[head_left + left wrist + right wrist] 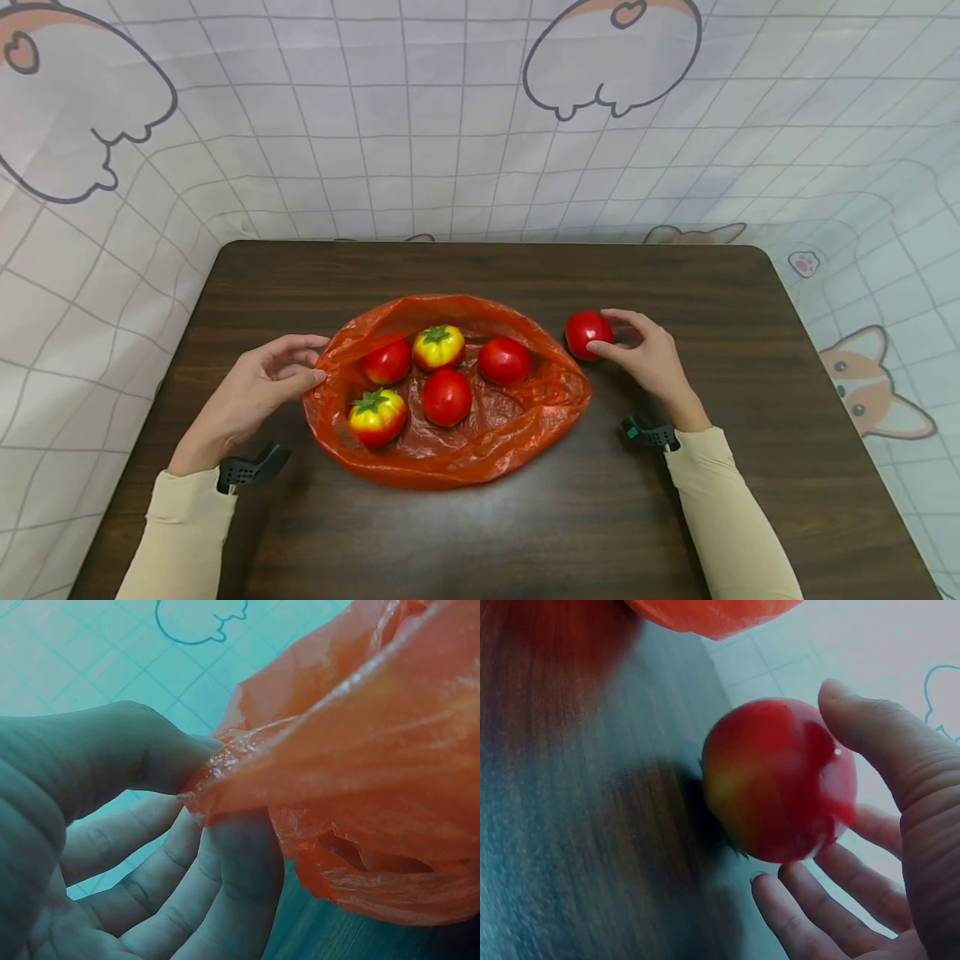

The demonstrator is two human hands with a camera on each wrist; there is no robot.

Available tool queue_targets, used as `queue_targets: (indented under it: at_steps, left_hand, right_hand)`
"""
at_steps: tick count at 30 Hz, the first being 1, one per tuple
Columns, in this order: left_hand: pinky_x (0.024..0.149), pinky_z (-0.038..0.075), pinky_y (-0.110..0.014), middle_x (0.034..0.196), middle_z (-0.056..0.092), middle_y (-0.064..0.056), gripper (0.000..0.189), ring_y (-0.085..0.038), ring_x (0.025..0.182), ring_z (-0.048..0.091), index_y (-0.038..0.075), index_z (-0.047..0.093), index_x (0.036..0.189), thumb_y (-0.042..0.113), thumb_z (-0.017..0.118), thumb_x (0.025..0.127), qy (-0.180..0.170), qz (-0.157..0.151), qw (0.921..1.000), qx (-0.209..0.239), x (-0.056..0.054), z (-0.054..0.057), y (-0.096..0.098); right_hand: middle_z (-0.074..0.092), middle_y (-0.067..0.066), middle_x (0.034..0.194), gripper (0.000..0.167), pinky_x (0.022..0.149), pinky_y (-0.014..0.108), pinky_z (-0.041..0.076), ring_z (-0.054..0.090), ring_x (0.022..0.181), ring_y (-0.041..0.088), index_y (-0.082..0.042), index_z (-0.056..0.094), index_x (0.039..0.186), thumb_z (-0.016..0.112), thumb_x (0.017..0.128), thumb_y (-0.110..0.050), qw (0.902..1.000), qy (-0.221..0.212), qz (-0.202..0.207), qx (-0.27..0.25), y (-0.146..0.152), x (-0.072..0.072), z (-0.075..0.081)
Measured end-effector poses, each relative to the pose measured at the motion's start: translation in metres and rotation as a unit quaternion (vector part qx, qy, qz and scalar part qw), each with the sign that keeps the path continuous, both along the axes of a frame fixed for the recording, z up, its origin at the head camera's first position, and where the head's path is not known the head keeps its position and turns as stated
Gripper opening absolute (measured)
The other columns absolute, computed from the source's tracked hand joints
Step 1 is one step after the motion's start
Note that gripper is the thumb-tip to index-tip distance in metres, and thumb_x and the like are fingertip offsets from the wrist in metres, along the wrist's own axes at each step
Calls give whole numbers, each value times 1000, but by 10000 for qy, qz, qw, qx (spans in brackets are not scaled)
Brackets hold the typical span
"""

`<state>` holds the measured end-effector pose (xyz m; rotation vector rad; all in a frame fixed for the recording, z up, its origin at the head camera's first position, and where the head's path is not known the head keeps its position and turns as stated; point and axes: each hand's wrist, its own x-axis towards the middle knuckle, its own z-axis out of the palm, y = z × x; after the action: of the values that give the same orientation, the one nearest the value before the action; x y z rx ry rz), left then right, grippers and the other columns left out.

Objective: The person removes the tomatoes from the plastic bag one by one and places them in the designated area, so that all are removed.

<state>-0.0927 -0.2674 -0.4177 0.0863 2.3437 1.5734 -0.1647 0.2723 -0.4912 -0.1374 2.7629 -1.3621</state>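
A red-orange plastic bag [465, 475] lies with its mouth spread wide. Inside are several toy-like tomatoes: two show yellow tops with green leaves, such as the tomato [377, 417] at the left, and others are plain red, such as the tomato [447, 397] in the middle. My left hand [258, 392] pinches the bag's left rim between thumb and fingers; the left wrist view shows the thin film [225, 776] gripped there. Just right of the bag, my right hand [645, 354] holds another red tomato [780, 780] between thumb and fingers, its leafy side turned toward the table.
The dark wooden table [480, 542] has rounded far corners. White grid-patterned cloth [450, 150] with cartoon dogs hangs behind it and along both sides. Small black devices are strapped to both wrists, the left device [251, 468] close to the tabletop.
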Motion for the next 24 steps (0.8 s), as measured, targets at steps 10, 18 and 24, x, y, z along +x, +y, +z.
queue_targets:
  at_steps: [10,18,24]
  left_hand:
    - [83,64,-26,113,65,4,51,-8,94,73,7,52,144,24,70,99,60,-18,9999,137,1,-2,-1]
    - [84,64,-26,115,66,4,52,-9,96,73,9,51,145,26,70,100,16,-41,9999,136,1,-3,-2]
    - [85,64,-27,117,66,2,54,-10,98,73,11,51,146,29,71,99,-46,-45,10000,73,0,-4,-2]
  right_hand:
    - [64,15,140,61,85,2,51,68,117,32,-12,60,142,84,88,-28,9991,319,-111,-272,1,9,22]
    - [68,4,131,56,89,8,55,68,107,4,-14,65,136,86,85,-19,9948,899,-178,-447,-6,16,40]
    - [67,-13,123,52,91,9,55,70,108,17,-15,67,132,87,84,-14,9914,1064,-6,-756,-19,23,55]
